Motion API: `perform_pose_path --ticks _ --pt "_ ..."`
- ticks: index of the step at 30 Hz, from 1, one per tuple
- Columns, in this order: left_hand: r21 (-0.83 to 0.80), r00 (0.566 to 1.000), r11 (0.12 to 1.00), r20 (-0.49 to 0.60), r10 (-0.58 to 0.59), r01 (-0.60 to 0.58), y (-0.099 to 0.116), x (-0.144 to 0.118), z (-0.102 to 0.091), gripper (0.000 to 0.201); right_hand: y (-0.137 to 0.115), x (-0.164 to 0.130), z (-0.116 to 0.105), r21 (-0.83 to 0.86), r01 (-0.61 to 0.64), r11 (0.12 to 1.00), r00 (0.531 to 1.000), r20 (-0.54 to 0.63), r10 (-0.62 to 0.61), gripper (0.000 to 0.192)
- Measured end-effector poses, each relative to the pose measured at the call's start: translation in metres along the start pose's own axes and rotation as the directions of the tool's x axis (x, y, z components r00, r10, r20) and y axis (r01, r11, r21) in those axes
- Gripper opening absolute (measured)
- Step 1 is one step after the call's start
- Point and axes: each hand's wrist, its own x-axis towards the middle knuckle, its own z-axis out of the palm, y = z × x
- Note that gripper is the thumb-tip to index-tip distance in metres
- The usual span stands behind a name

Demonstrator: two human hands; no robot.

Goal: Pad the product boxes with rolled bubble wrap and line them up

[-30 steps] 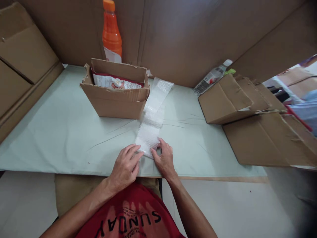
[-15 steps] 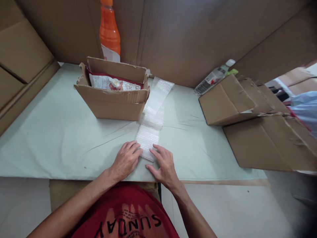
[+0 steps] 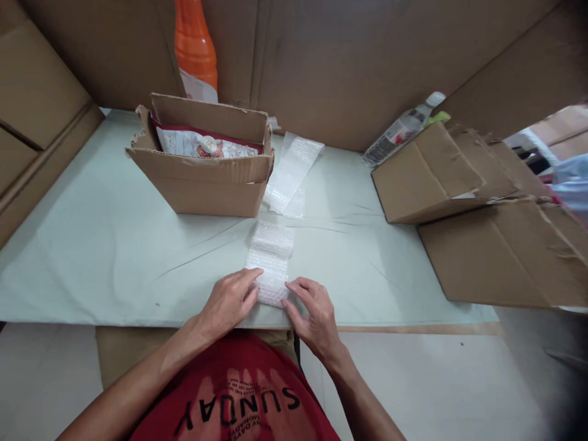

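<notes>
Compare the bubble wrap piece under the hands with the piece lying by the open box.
The near bubble wrap piece is bunched and partly rolled; the far bubble wrap piece lies flat. The left hand and right hand touch the near bubble wrap piece; the far one lies untouched beside the open box. Both are clear and narrow.

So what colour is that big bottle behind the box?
Orange, with a white label: the bottle shows in the head view.
</notes>
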Motion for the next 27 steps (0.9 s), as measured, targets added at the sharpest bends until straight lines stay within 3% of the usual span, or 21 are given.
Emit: perform_pose_path --ticks 5,8,10,13,16,20,24,27 --pt "0.156 0.999 0.988 -0.042 0.001 0.006 0.000 0.009 0.007 0.032 -0.004 -0.002 0.010 -0.038 0.113 0.993 0.979 0.176 -0.105 0.032" --pt "0.211 0.991 0.976 -0.104 0.084 -0.060 0.002 0.004 0.001 0.027 -0.001 0.001 0.020 -0.044 0.101 0.994 0.982 0.165 -0.093 0.027" --pt "0.181 0.984 0.974 -0.088 0.156 -0.138 0.003 -0.003 -0.007 0.029 0.001 0.004 0.021 0.008 0.071 0.997 0.991 0.117 -0.071 0.024" --pt "0.069 0.983 0.981 -0.014 0.181 -0.180 0.005 -0.014 -0.016 0.033 0.003 0.006 0.017 0.179 -0.009 0.984 0.987 0.158 -0.020 0.025" --pt "0.023 0.992 0.992 -0.016 0.123 -0.123 0.005 -0.018 -0.016 0.033 0.002 0.006 0.013 0.228 -0.051 0.972 0.986 0.169 0.012 0.026" --pt "0.108 0.996 0.994 -0.079 0.030 -0.022 0.002 -0.011 -0.007 0.029 -0.004 0.004 0.013 0.038 0.060 0.997 0.998 0.014 -0.061 0.024" --pt "0.159 0.988 0.984 -0.145 -0.054 0.077 -0.003 -0.005 -0.002 0.027 -0.007 0.006 0.020 -0.082 0.180 0.980 0.976 0.136 -0.168 0.032" --pt "0.007 0.967 0.985 -0.191 -0.166 0.171 -0.003 -0.010 -0.003 0.034 -0.004 0.013 0.029 -0.097 0.143 0.985 0.979 0.161 -0.126 0.028"
